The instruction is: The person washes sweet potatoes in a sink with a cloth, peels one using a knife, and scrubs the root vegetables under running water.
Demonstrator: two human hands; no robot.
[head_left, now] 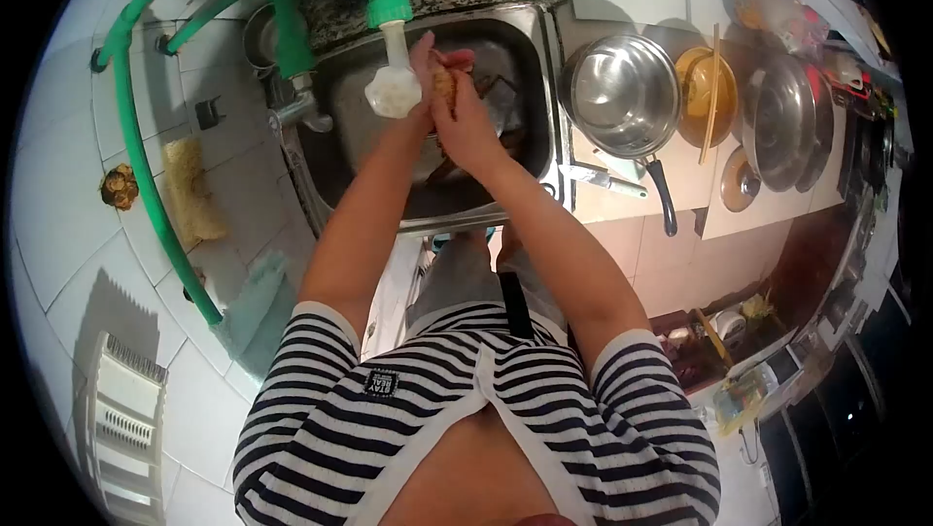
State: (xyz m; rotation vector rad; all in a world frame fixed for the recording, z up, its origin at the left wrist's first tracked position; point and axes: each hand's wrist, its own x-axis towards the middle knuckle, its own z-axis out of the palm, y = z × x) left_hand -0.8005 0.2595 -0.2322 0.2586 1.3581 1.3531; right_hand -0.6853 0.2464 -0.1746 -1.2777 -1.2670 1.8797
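Observation:
Over the steel sink (355, 171), my left hand (422, 84) and my right hand (465, 128) are pressed together. Between them is a small orange-brown item (445, 87); its kind I cannot make out. Something pinkish red (459, 59) shows at the fingertips, partly hidden. Both hands are closed around the orange-brown item, the left along its left side and the right along its lower right. A white tap nozzle (394, 91) hangs right beside my left hand. Dark brown pieces (501, 89) lie in the basin under and beside my hands, partly covered by them.
Green pipes (136, 128) and a metal tap (303, 110) stand at the left. On the right counter are a steel saucepan (624, 94), a knife (607, 179), a yellow bowl (702, 89) with chopsticks (716, 69) across it, and a large metal pan (780, 123).

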